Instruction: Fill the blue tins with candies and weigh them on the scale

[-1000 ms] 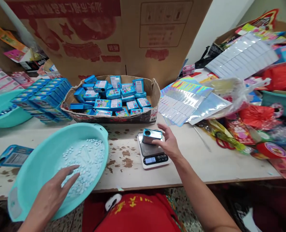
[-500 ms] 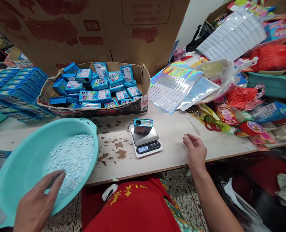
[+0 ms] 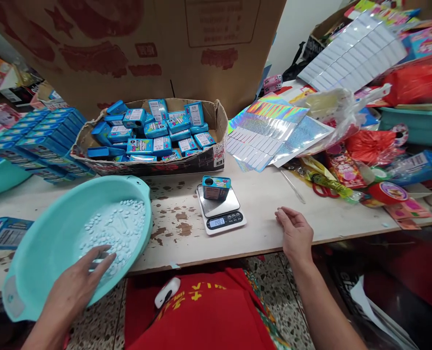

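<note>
My left hand [image 3: 78, 278] reaches into a turquoise plastic basin [image 3: 51, 228], its fingers apart just over small pale tablets [image 3: 127, 224], with nothing visible in its grip. My right hand [image 3: 297, 232] hovers by the front edge of the table, fingers curled together, with nothing seen in it. Between the hands lies a small white digital scale [image 3: 221, 208] with a lit display. On its metal plate stands a blue box [image 3: 216, 187] with a dark round opening at one end of its top.
A cut-down carton [image 3: 221, 141] behind the scale holds several blue boxes [image 3: 153, 129]. More blue boxes [image 3: 41, 138] are stacked at left. Shiny label sheets [image 3: 263, 131] and packaged goods [image 3: 347, 167] crowd the right side. A large cardboard box [image 3: 172, 48] stands behind.
The scale's display has gone from 0.0 to a larger number. My left hand has moved right over the tablets; my right hand has hardly moved. The view has shifted slightly.
</note>
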Demonstrator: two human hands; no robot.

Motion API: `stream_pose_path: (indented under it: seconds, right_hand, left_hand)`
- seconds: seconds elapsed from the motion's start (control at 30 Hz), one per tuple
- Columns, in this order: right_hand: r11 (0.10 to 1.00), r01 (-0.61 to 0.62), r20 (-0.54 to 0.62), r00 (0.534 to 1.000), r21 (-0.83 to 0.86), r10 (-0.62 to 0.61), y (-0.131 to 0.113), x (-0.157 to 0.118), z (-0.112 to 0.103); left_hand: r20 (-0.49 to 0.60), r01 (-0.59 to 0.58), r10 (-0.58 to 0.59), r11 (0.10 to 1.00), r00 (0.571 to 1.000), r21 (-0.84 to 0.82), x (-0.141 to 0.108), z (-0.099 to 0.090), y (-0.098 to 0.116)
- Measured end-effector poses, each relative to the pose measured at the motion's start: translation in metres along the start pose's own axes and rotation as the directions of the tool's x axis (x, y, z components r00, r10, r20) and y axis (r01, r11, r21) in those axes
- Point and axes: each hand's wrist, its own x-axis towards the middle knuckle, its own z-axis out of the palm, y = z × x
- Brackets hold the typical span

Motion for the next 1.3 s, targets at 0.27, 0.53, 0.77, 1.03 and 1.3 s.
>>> stream_pose_path:
  seconds: [0.27, 0.53, 0.77, 1.03, 1.3]
  right_hand:
    - [0.998, 0.056, 0.104, 0.993, -0.025, -0.053, -0.012, -0.009, 0.018]
    - [0.933, 0.337, 0.528, 0.819, -0.125, -0.225, -0.032, -0.012, 0.115]
    - [0.86, 0.458, 0.651, 0.727, -0.224, -0.218, -0.059, -0.032, 0.171]
    - [0.965, 0.248, 0.894, 0.41, 0.083, -0.182, -0.114, -0.14, 0.227]
    - [0.766, 0.64, 0.976, 0.132, 0.05, -0.174, -0.086, -0.218, 0.282]
  left_hand:
    - [0.274, -0.035, 0.072, 0.99, 0.959, -0.138, 0.016, 0.01, -0.009]
    - [0.466, -0.315, 0.364, 0.931, 0.806, -0.183, 0.035, 0.015, 0.005]
    - [0.488, 0.023, 0.22, 0.896, 0.845, -0.444, 0.026, -0.005, -0.007]
    - [0.224, 0.17, -0.106, -0.369, 0.969, -0.914, 0.015, -0.031, -0.021]
    - [0.037, -0.281, -0.48, -0.572, 0.876, -0.771, 0.036, -0.071, 0.008]
